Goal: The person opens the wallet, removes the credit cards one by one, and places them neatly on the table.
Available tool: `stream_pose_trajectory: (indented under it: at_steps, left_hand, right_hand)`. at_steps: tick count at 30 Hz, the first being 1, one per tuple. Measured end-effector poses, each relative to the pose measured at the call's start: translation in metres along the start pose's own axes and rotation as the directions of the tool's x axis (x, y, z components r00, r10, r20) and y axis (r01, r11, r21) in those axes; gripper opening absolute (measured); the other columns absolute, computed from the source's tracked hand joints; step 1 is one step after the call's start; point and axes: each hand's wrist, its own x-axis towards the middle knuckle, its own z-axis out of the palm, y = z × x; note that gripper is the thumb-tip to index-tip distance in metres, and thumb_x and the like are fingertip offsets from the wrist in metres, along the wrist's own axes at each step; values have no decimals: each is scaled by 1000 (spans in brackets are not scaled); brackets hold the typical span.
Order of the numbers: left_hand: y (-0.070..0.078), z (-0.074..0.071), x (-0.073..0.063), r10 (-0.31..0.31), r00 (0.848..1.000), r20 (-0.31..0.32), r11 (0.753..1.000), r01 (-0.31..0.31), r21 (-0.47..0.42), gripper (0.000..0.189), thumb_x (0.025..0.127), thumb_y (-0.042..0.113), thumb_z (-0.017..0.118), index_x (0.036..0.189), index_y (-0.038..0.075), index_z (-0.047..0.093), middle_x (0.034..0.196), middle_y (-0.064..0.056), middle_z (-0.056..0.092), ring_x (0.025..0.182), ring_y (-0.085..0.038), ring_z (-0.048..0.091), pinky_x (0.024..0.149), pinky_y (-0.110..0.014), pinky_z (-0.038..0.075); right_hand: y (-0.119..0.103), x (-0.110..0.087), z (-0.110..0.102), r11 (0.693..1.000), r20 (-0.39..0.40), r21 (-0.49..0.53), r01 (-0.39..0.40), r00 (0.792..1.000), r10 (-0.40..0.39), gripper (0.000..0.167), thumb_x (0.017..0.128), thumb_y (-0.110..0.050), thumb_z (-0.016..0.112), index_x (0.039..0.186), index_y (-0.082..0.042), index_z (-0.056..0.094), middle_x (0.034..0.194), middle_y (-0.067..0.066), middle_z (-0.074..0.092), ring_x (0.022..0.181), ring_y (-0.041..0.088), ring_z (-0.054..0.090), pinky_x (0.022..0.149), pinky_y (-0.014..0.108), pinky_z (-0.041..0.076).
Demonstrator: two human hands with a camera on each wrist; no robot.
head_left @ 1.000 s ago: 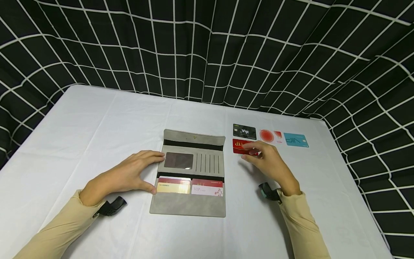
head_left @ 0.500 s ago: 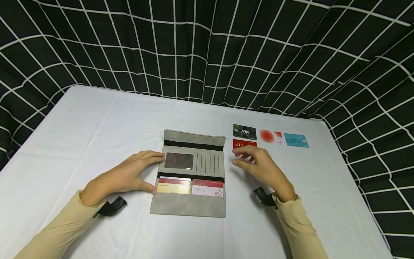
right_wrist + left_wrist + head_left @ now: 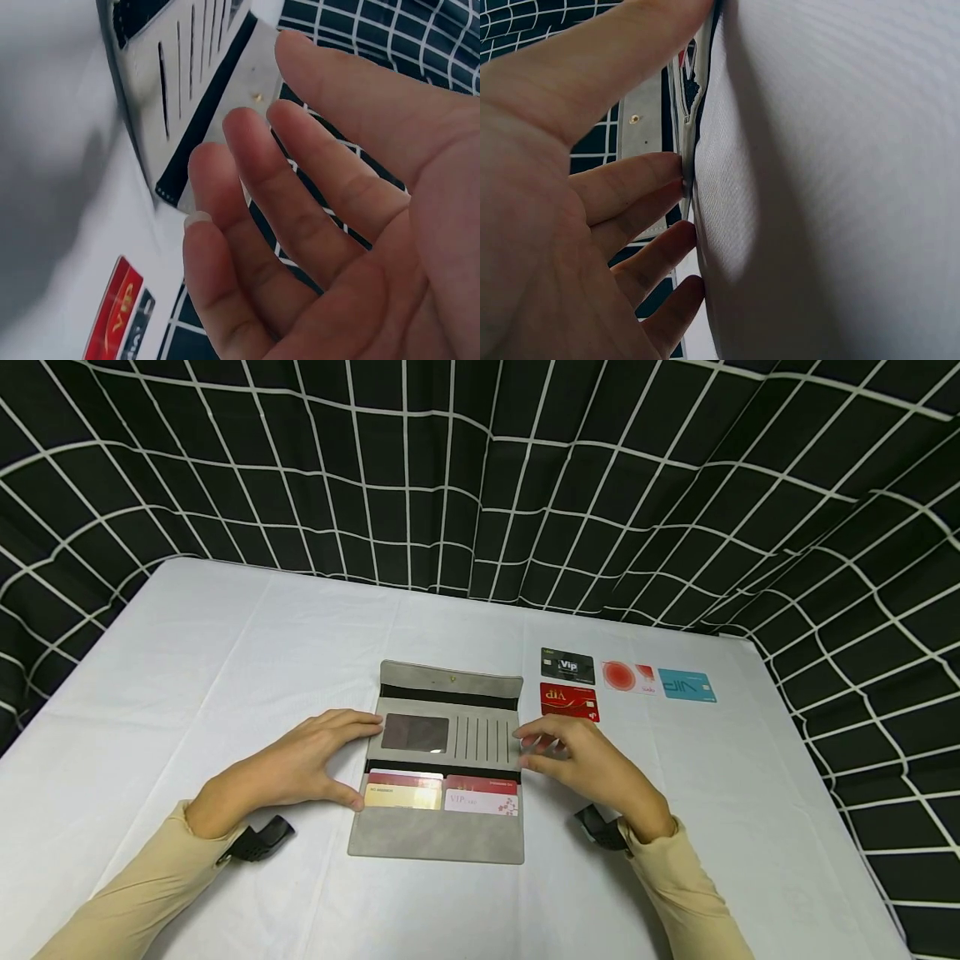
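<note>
An unfolded grey wallet (image 3: 435,837) lies on the white table. Its lower pocket holds cards, among them a yellow-and-white card (image 3: 405,797) and a pale pink VIP card (image 3: 480,802). My left hand (image 3: 300,756) rests at the wallet's left edge, fingertips and thumb against it and spread apart. At the right edge hovers my right hand (image 3: 596,764), its fingers loosely bent; the right wrist view shows nothing in its palm. Above the card slots (image 3: 178,67) in the middle panel, the top flap with its snap is folded back. A red VIP card (image 3: 568,700) lies just beyond the right hand.
Behind the red card lies a black VIP card (image 3: 567,665). To its right are a white card with a red circle (image 3: 628,677) and a blue card (image 3: 687,686). A black cloth with a white grid (image 3: 420,468) hangs along the table's back and sides.
My right hand has moved from over the red card leftward and nearer to me, to the wallet's right edge. The red card stays on the table, now uncovered. My left hand keeps still.
</note>
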Motion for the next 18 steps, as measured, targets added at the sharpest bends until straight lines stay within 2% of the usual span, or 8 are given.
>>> stream_pose_trajectory:
  at_steps: [9,18]
  left_hand:
    - [0,0,0,-1,1000,3,1000,1,1,95,68,55,82,140,1,53,147,-12,50,138,-35,42,110,-61,35]
    - [-1,0,0,3,1000,0,1000,-3,4,95,67,54,83,140,0,52,147,-12,51,138,-36,43,111,-61,34]
  right_hand:
    - [-10,-2,10,999,62,18,40,997,-41,28,86,-15,76,113,-7,72,103,0,73,88,9,63,85,31,57]
    - [-16,-1,21,992,143,-5,124,982,-122,24,86,-18,77,108,-9,74,99,-3,72,86,6,63,81,27,56]
